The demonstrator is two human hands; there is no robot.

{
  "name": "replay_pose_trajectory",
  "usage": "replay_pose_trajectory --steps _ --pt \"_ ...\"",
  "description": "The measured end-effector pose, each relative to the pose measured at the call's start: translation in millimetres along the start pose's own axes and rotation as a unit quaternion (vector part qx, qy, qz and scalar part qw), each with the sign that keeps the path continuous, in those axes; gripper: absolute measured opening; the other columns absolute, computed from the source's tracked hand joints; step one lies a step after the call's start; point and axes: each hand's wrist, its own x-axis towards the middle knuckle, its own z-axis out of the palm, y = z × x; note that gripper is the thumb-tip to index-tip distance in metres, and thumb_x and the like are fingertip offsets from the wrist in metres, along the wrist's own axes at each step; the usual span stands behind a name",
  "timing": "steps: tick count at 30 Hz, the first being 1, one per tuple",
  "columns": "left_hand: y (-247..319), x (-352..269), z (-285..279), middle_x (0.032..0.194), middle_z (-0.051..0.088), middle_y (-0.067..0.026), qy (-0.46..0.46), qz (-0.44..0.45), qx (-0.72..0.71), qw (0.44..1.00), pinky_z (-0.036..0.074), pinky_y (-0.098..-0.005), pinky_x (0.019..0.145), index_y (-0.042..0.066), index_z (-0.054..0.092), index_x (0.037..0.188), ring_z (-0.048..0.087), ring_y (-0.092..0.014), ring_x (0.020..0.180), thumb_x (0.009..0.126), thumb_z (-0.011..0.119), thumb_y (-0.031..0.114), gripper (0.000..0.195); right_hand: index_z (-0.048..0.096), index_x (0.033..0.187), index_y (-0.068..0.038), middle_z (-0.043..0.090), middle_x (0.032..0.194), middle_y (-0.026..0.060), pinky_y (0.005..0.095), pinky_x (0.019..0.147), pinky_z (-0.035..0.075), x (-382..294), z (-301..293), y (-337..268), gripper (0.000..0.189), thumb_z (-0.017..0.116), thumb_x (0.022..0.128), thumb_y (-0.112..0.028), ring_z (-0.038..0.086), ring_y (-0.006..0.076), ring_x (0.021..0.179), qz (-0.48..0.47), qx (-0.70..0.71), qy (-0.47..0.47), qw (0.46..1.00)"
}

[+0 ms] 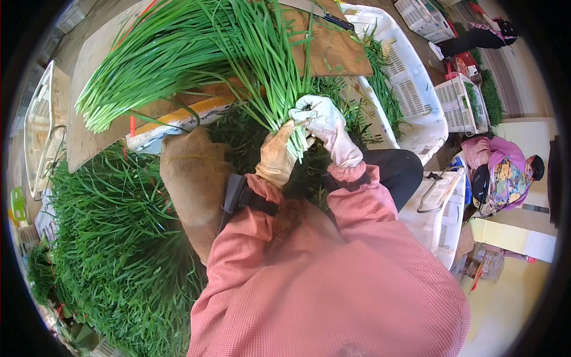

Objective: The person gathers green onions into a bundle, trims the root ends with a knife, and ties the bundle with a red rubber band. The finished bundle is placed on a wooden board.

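My left hand, in a tan-stained work glove, is closed round the pale stem ends of a bunch of green Chinese chives. Its leaves fan upward over the board. My right hand, in a whitish glove, has its fingers bent at the right side of the same stems; whether it pinches any of them is hidden. A larger pile of chives lies on the wooden board to the left, pale ends towards the lower left. A knife with a black handle rests at the board's far right.
A big heap of chives fills the left side. White plastic crates stand at the right, lower right and far left. Loose leaves lie below the board. Two other people are farther off at the right.
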Motion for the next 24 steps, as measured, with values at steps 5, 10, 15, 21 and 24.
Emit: replay_pose_trajectory --steps 5,10,15,21,24 --pt "4.0 -0.6 3.1 0.103 0.067 -0.011 0.03 -0.029 -0.01 0.999 0.058 -0.0417 0.079 0.001 0.059 0.118 0.066 -0.024 0.088 0.099 0.055 0.026 0.032 0.064 0.079 -0.005 0.059 0.068 -0.0034 0.0219 0.055 0.043 -4.9 9.0 4.4 0.01 0.072 0.083 -0.01 0.053 0.0047 0.061 -0.127 0.019 0.034 0.991" --pt "6.5 2.1 7.3 0.1 0.067 -0.0051 0.052 -0.033 0.003 0.998 0.054 -0.0328 0.071 0.007 0.062 0.117 0.065 -0.018 0.084 0.097 0.059 0.038 0.037 0.063 0.083 -0.004 0.06 0.073 -0.003 0.0219 0.057 0.043 -15.8 11.4 6.2 0.008 0.07 0.083 -0.008 0.053 0.0049 0.065 -0.153 0.002 0.032 0.988" --pt "0.2 7.8 2.1 0.104 0.067 -0.0051 0.076 -0.02 0.021 0.997 0.053 -0.033 0.07 0.006 0.056 0.128 0.064 -0.018 0.086 0.1 0.053 0.035 0.041 0.063 0.084 -0.004 0.058 0.071 -0.0035 0.0201 0.057 0.042 -29.1 16.3 -0.5 0.006 0.068 0.084 -0.007 0.051 0.0037 0.064 -0.12 0.036 0.03 0.992" --pt "-0.3 12.7 -11.2 0.107 0.065 -0.0092 0.051 -0.013 0.04 0.998 0.054 -0.0337 0.07 0.005 0.052 0.132 0.063 -0.019 0.086 0.101 0.05 0.033 0.042 0.063 0.082 -0.003 0.061 0.073 -0.001 0.0193 0.05 0.04 -46.8 15.1 -43.6 0.003 0.066 0.083 -0.003 0.05 0.0024 0.057 -0.151 0.138 0.026 0.978" --pt "8.1 9.5 -5.2 0.109 0.066 -0.0189 -0.061 -0.026 0.035 0.997 0.056 -0.0337 0.072 0.003 0.052 0.129 0.065 -0.021 0.082 0.099 0.052 0.039 0.047 0.065 0.084 -0.002 0.061 0.069 -0.0016 0.0169 0.046 0.035 -56.6 -13.5 -76.5 0.005 0.069 0.084 -0.005 0.05 0.0014 0.053 -0.108 0.213 0.012 0.971"
